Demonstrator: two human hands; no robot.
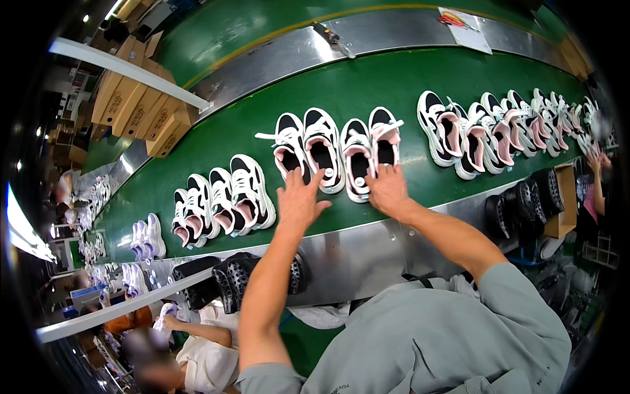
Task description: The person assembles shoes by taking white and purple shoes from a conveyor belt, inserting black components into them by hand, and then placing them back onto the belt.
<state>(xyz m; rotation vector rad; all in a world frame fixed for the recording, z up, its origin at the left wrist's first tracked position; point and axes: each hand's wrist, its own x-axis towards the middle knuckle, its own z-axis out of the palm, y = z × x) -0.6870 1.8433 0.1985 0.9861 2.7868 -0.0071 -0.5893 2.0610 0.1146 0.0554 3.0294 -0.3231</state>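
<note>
Four black-and-white sneakers with pink linings stand side by side before me on the green belt [407, 217], toes pointing away. My left hand [298, 202] has its fingers spread, with fingertips by the heels of the left pair; its inner sneaker [323, 148] shows a round white sticker inside. My right hand [392, 192] closes over the heel of the rightmost sneaker [386, 134], hiding that heel. Just left of it, another sneaker [356, 157] sits close to the thumb. Loose white tongues or straps stick out on the outer shoes.
More sneakers line the belt at left [243, 190] and right [440, 128]. Dark moulded shoe forms [239, 279] sit below the near metal edge, others beside a carton [563, 197]. A tool [333, 39] lies on the far ledge. Co-workers [210, 348] stand at both sides.
</note>
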